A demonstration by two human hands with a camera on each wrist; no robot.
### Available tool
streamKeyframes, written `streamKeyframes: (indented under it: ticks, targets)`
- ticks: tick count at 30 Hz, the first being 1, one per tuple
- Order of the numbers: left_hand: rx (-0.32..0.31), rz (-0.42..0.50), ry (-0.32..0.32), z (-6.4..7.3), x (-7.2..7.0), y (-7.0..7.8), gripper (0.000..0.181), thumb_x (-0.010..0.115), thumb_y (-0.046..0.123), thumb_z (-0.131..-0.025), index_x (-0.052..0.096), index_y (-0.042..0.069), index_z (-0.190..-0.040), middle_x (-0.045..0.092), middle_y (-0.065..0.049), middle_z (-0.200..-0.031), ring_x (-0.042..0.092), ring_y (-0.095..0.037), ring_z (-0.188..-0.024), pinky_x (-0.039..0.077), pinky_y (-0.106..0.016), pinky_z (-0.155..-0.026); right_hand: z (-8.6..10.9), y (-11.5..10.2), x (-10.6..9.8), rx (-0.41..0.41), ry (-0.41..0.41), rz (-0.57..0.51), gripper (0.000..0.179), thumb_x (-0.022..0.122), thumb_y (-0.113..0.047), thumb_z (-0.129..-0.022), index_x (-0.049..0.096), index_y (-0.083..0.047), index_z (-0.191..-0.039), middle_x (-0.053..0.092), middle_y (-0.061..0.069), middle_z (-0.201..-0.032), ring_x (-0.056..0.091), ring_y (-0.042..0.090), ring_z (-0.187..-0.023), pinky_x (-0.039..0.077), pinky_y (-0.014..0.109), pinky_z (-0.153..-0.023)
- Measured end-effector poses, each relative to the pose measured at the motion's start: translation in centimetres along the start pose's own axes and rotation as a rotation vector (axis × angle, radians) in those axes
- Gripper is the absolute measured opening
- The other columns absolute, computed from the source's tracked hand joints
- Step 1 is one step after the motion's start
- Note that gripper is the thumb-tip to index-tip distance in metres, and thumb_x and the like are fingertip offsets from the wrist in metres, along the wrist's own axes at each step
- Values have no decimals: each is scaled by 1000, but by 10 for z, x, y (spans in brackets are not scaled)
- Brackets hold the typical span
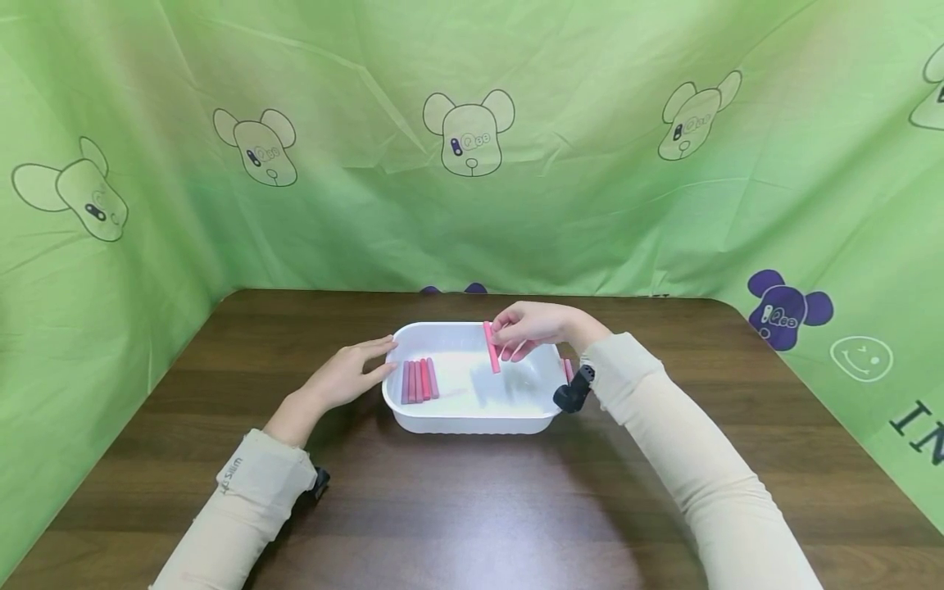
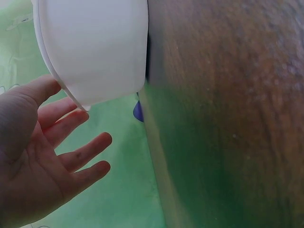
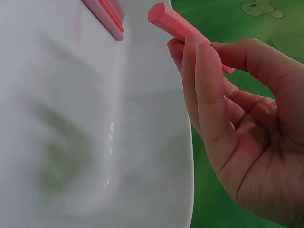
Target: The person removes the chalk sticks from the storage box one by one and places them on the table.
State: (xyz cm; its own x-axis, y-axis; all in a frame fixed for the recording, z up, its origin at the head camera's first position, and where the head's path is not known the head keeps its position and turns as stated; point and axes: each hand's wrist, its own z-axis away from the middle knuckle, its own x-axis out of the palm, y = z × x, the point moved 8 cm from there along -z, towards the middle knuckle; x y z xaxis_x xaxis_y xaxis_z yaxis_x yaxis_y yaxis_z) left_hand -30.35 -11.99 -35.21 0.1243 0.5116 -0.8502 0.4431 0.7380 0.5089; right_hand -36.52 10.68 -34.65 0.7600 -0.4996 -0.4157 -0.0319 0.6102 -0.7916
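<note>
My right hand (image 1: 533,326) pinches a pink chalk stick (image 1: 492,347) between thumb and fingers above the right half of a white plastic basin (image 1: 472,424). In the right wrist view the chalk's blunt end (image 3: 159,14) points towards the basin, and the palm shows a pink smudge. Several pink and mauve chalk sticks (image 1: 419,382) lie side by side at the basin's left end. My left hand (image 1: 342,375) touches the left rim with thumb and fingertips, its fingers spread and fairly straight. In the left wrist view the thumb (image 2: 47,88) meets the rim's outer edge.
More pink chalk (image 1: 568,369) shows just right of the basin, partly hidden by the right wrist and its black camera (image 1: 574,392). Everything stands on a dark wooden table (image 1: 472,508). A green printed cloth (image 1: 472,221) hangs behind and at both sides.
</note>
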Motion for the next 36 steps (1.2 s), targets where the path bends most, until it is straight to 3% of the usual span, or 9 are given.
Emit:
streamKeyframes:
  ticks: [16, 36]
  targets:
    - [-11, 3, -4, -1, 2, -3, 48, 54, 25, -95, 47, 2, -136, 42, -17, -145, 39, -35, -135, 33, -51, -110, 22, 16, -10, -13, 45, -59, 20, 51, -12, -93, 52, 2, -108, 66, -3, -81, 63, 9, -73, 56, 22, -68]
    - [-12, 0, -4, -1, 1, -2, 48, 54, 25, -94, 47, 2, -136, 42, -16, -145, 39, -35, -135, 33, -51, -110, 43, 40, -24, -33, 89, -86, 30, 52, -15, -93, 48, 6, -114, 63, -3, -81, 61, 7, -74, 54, 21, -69]
